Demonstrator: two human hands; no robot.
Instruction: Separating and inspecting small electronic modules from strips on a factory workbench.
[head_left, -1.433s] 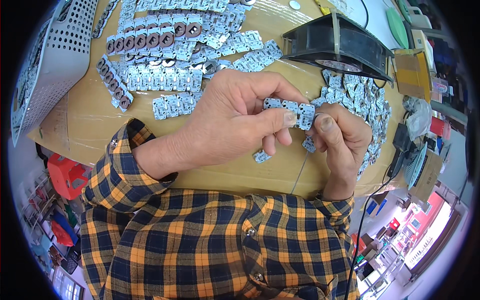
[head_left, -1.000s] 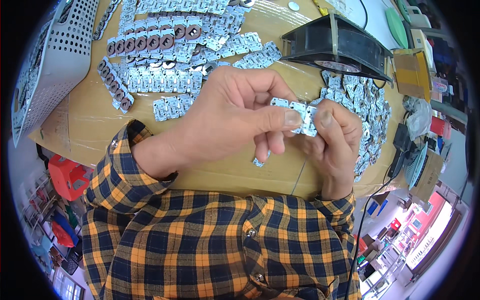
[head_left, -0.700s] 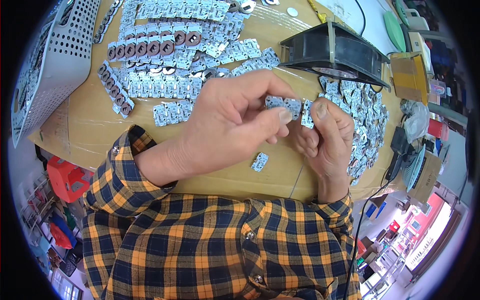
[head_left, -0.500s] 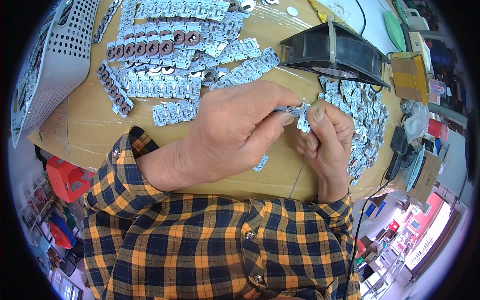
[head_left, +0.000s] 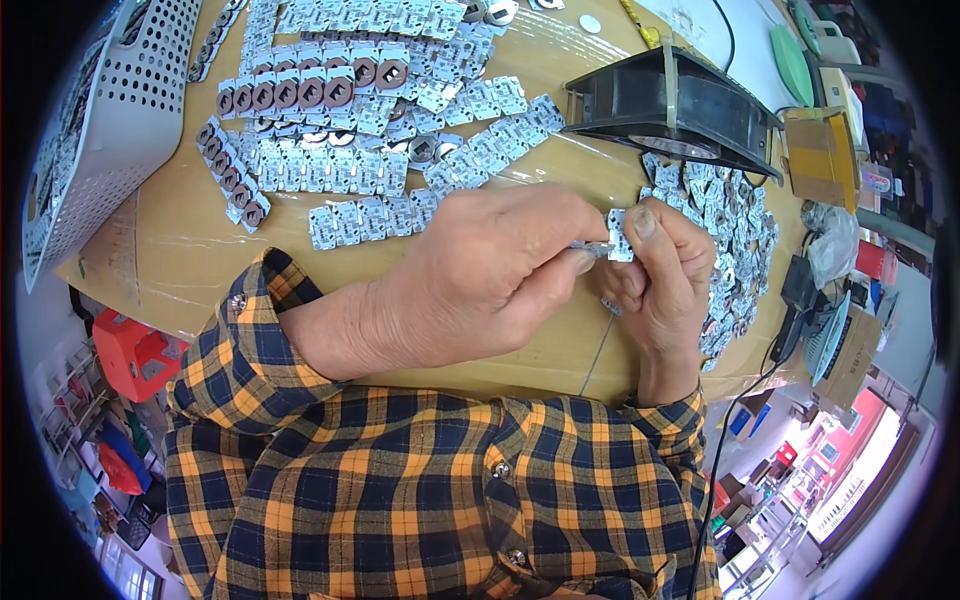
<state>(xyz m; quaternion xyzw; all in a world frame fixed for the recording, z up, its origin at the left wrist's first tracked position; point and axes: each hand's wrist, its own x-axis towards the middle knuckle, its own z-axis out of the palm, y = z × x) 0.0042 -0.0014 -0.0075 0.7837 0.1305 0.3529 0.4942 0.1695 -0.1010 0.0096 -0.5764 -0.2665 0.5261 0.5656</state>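
Over the table [head_left: 450,375], my two hands meet at a short strip of small white circuit boards. My left hand [head_left: 480,275] is closed, pinching the strip [head_left: 592,248] edge-on between thumb and index finger. The end circuit board [head_left: 619,238] stands at an angle to the strip, with the thumb and curled fingers of my right hand [head_left: 668,265] closed on it. Whether that board is still joined to the strip, I cannot tell. Most of the strip is hidden in my left hand. Just behind that hand lies a row of joined boards [head_left: 355,220].
Joined board strips [head_left: 330,172], some with round brown parts, cover the table's far left. Single boards lie heaped in a pile [head_left: 740,265] at right, below a black fan-like unit [head_left: 735,95]. A white perforated basket [head_left: 145,130] of boards stands at left.
Both hands have shifted slightly right, and my left hand also sits a little lower. The end board has turned from tilted to more upright. A loose board on the table is now covered by my left hand.
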